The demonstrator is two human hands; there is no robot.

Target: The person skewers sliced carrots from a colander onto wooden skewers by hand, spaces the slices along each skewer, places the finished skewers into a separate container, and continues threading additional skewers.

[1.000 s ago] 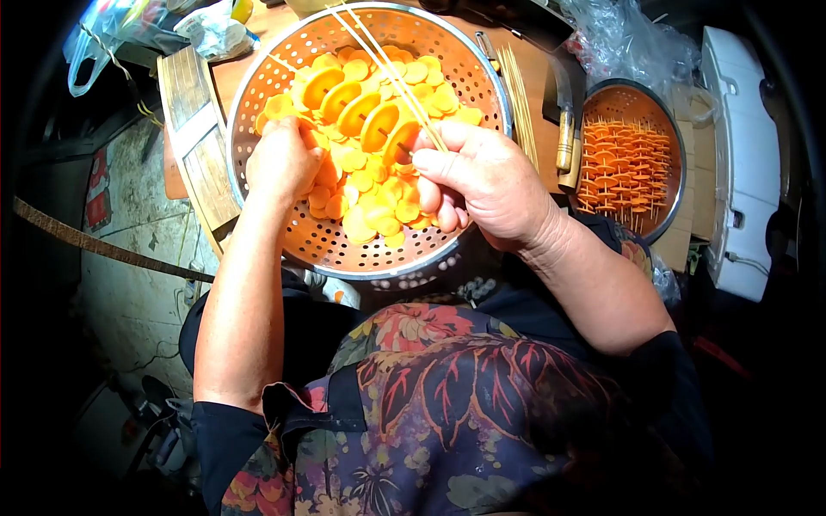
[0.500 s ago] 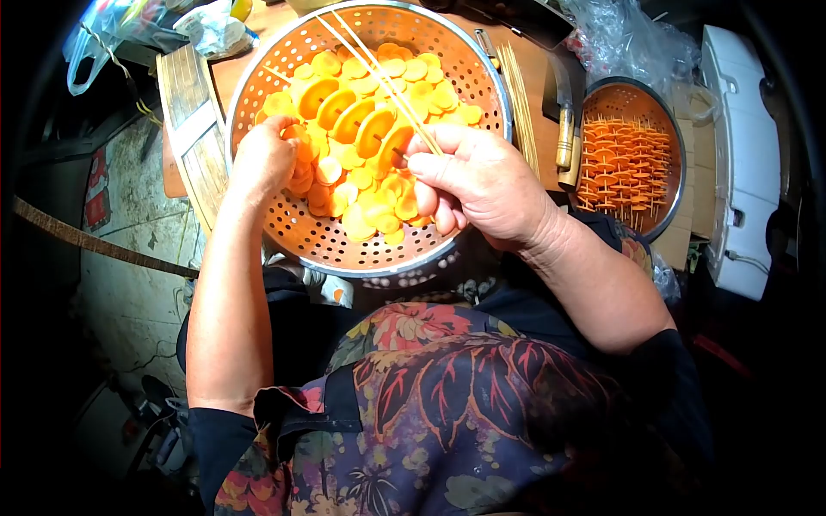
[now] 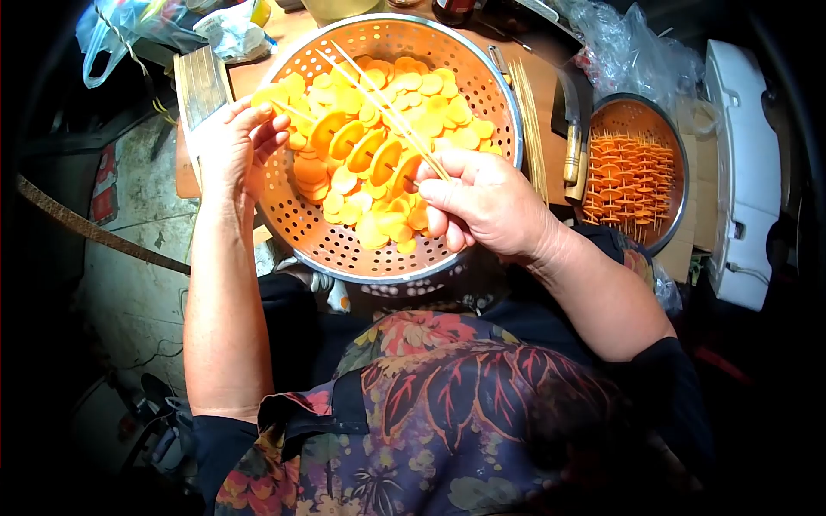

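Observation:
My right hand (image 3: 490,202) is closed on the end of a skewer threaded with several carrot slices (image 3: 385,162), spaced apart along it. Two bare bamboo sticks (image 3: 379,103) also stick out from its fingers, pointing away to the upper left. At the far tip of the threaded skewer, my left hand (image 3: 234,150) pinches a thin carrot slice (image 3: 272,93). Whether the tip has pierced that slice I cannot tell. Beneath both hands, a perforated metal colander (image 3: 379,267) holds a pile of loose carrot slices (image 3: 447,95).
To the right, a smaller colander (image 3: 684,185) holds stacked carrot skewers (image 3: 628,185). Loose bamboo sticks (image 3: 527,120) and a knife (image 3: 572,142) lie between the colanders. A white foam box (image 3: 738,172) stands far right, near clear plastic bags (image 3: 641,60). A wooden slatted board (image 3: 202,86) is at left.
My left hand has come up from the slice pile to the skewer's tip with a carrot slice. My right hand keeps its hold. The whole view has shifted slightly.

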